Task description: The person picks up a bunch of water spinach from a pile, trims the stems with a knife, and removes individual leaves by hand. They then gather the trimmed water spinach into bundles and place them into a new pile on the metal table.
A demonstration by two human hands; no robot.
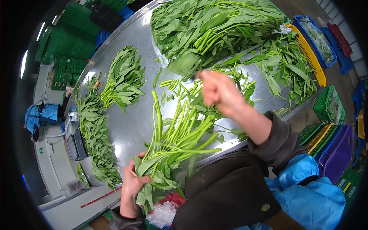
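left hand (132, 183) around greens bunch (174, 143)

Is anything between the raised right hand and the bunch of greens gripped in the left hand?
Nothing visible. The right hand hangs above the stem ends of the bunch of greens, which the left hand grips near the leafy end.

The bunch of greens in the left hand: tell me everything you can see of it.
The bunch of greens is a loose sheaf of long pale-green stems with darker pointed leaves, fresh-looking. The left hand grips it near the leafy end, low by the person's body, so the leaves hang around the fist and the cut stem ends fan up and away over the steel table. The stems are uneven in length. The right hand, blurred, is raised above the stem ends; whether it touches them cannot be told.
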